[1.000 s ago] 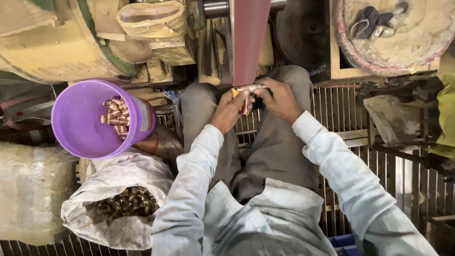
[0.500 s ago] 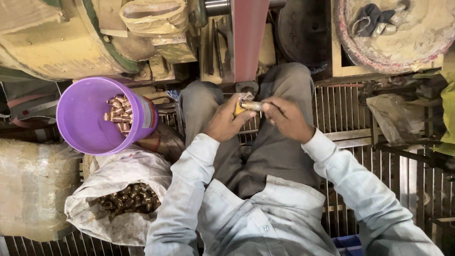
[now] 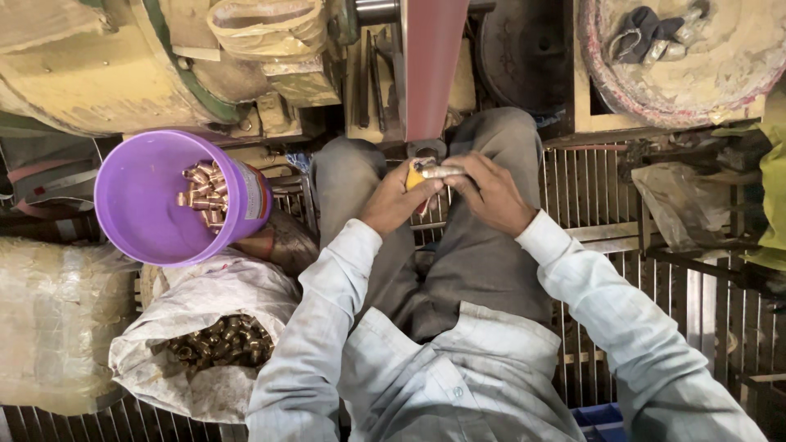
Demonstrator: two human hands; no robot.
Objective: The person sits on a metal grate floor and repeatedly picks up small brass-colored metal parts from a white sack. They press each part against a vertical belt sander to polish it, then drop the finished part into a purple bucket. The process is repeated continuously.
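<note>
**Small metal piece held at the belt**

I see a small metal piece (image 3: 442, 172) gripped between both hands, just below the near end of the reddish sanding belt (image 3: 431, 65) and above my knees. My left hand (image 3: 397, 200) pinches it together with a yellow bit (image 3: 416, 178), fingers curled tight. My right hand (image 3: 491, 192) closes on its right end, fingers pressed together around it. Left of my legs stands a purple bucket (image 3: 139, 221) with brass fittings (image 3: 205, 196) lying inside. Nearer, below the bucket, an open sack (image 3: 205, 303) holds darker fittings. Under me runs a metal grate floor (image 3: 598, 196). Far right sits a round dusty tub (image 3: 720, 74).
</note>
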